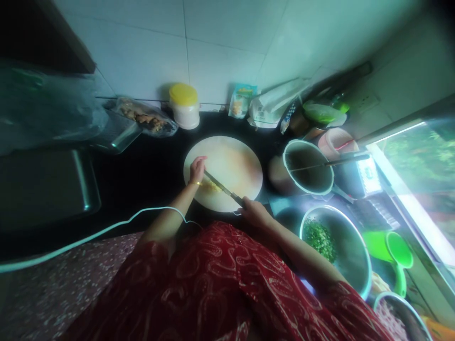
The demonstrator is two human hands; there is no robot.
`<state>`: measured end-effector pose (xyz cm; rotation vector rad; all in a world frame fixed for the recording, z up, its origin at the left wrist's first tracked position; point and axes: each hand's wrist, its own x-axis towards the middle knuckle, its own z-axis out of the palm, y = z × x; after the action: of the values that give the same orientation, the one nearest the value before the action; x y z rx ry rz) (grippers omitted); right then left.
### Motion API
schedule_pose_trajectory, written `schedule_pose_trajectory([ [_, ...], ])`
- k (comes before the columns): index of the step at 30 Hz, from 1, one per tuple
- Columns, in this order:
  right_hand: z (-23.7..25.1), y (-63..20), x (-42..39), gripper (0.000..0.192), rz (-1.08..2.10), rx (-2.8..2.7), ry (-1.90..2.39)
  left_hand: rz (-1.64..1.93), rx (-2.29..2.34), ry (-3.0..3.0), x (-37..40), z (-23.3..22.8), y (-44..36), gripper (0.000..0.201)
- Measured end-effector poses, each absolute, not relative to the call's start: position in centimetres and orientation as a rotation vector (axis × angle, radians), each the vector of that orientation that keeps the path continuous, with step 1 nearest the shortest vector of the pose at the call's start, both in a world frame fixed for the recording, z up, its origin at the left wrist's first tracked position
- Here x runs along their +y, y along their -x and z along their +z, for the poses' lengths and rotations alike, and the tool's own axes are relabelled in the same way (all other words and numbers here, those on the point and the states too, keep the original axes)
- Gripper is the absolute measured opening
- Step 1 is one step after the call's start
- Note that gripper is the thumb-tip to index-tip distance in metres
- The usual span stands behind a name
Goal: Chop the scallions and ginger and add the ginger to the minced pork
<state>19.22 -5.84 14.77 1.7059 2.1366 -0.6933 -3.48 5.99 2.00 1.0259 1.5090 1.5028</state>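
Observation:
A round, pale cutting board (227, 156) lies on the dark counter in front of me. My right hand (255, 213) is wrapped round the handle of a kitchen knife (221, 186), whose blade slants across the board's near left part. At the far end of the blade is my left hand (197, 169), its fingers pressed together on the tip. A yellow bangle (195, 183) circles that wrist. Finely chopped, yellowish bits (211, 186) lie under and beside the blade. They are too small to name for certain.
Along the wall stand a yellow-lidded jar (185, 106), a blue packet (242, 100) and a bag of brown pieces (145, 116). On the right are a tall pot (284, 173), a basin rim (366, 255) around chopped greens (320, 239), and a green dipper (384, 246). A white cable (117, 224) crosses at left.

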Motion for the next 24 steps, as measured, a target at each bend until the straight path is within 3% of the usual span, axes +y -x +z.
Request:
schedule_pose_trajectory([
  [7, 11.7, -20.2, -6.7, 0.022, -0.627, 2.015, -1.757, 1.504, 1.49, -1.215, 4.4, 2.6, 2.8, 0.027],
  [24, 12.0, -18.5, -7.2, 0.024, -0.582, 2.112, -1.665, 1.507, 1.552, -1.156, 4.1, 2.3, 5.2, 0.028],
])
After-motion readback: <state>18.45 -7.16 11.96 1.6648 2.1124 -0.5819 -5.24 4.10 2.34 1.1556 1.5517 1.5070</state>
